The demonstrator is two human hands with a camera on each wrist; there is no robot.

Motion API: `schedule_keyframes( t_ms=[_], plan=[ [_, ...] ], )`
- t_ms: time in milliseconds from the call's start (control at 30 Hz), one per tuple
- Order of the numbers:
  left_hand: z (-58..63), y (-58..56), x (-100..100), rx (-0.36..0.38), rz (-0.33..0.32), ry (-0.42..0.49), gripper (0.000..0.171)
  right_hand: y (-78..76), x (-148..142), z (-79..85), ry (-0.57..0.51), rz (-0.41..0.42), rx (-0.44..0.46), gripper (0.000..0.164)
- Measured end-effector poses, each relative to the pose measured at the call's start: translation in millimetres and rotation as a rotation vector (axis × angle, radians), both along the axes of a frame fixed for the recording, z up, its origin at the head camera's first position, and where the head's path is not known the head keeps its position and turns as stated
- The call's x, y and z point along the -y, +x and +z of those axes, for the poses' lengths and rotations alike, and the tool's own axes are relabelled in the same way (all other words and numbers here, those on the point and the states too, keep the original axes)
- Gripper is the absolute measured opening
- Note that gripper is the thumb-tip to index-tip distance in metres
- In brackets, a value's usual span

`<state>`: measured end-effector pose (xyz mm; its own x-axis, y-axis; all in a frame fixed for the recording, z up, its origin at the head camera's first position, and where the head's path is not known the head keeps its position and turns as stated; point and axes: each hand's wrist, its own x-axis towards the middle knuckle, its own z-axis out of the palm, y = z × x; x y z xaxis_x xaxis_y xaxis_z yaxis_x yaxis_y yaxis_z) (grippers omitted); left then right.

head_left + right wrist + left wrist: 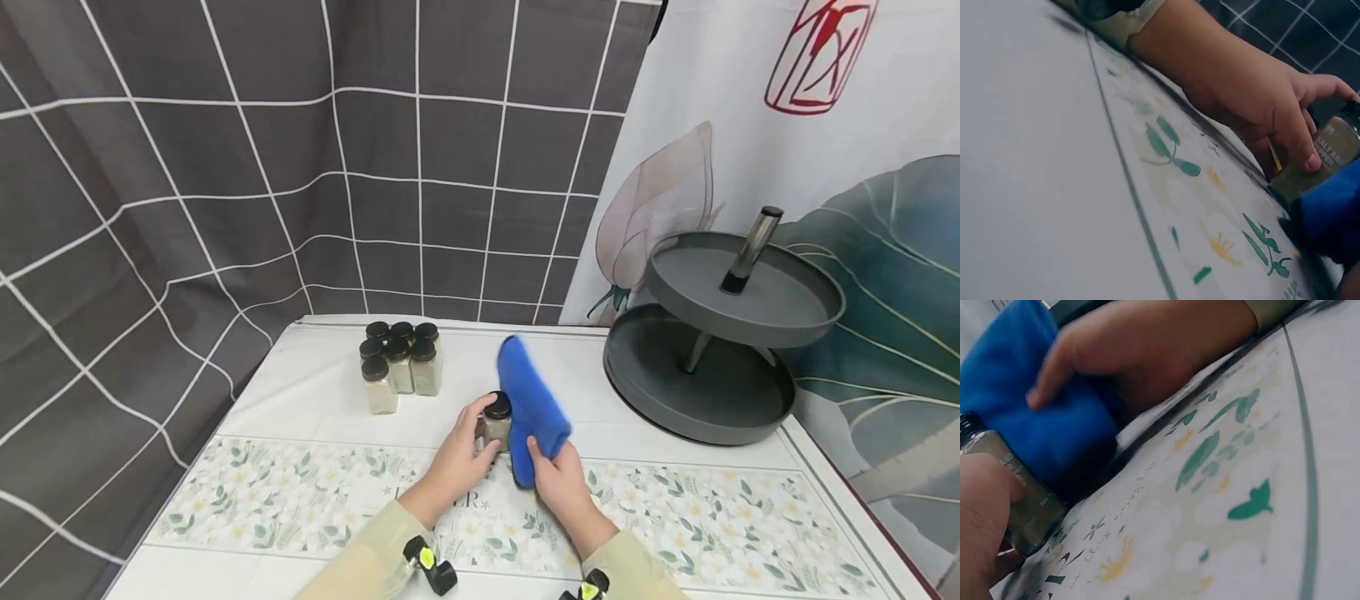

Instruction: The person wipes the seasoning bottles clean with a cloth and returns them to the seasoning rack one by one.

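My left hand [459, 450] grips a square glass spice jar [497, 429] with a black lid, upright near the middle of the table. Its label, partly readable in the right wrist view, says salt and pepper on the jar [1329, 150]. My right hand [561, 483] holds a folded blue cloth [528, 400] right beside the jar, thumb lying on the near end of the cloth. In the left wrist view the cloth [1054, 437] stands close behind the jar [1029, 512]. The right hand's fingers are hidden behind the cloth.
Several similar black-lidded jars [401, 358] stand grouped at the back left. A dark grey two-tier round tray [697, 408] with a metal post stands at the right. A floral runner [300, 492] crosses the white table [300, 379]. Curtains [457, 217] hang behind.
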<state>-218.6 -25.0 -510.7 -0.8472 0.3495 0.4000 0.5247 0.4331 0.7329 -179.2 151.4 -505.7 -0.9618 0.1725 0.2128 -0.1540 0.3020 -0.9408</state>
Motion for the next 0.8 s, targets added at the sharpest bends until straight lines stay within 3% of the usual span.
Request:
schedule_keyframes(
  t_ms=[133,433,800],
  plan=[
    [0.2,2.1,5.3,0.011,0.019,-0.033,0.074,1.2,3.2,0.3,0.035,0.018,0.016,0.043],
    [0.3,0.6,8.9,0.035,-0.049,0.003,0.068,2.1,2.0,-3.2,0.025,-0.007,-0.017,0.039],
    [1.6,-1.7,12.5,0.024,-0.066,-0.057,0.066,3.7,0.9,-2.6,0.002,0.011,-0.029,0.04]
  ],
)
